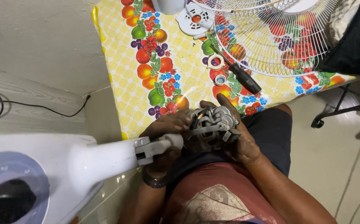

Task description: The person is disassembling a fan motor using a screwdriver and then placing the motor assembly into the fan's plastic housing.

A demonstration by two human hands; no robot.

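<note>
Both hands clasp the bare fan motor (211,126): left hand (165,128) at the stand's neck (147,150), right hand (240,135) cupping its side. The wire guard (271,37), screwdriver (240,72) and small rings (216,62) already lie off on the far table (122,83); the motor remains on its stand.

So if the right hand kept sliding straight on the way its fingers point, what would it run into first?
The right hand grips the fan motor, fingers aimed up toward the table. Going on, it would probably meet the edge of the fruit-patterned tablecloth first, then the black-handled screwdriver; depth is hard to judge.
</note>
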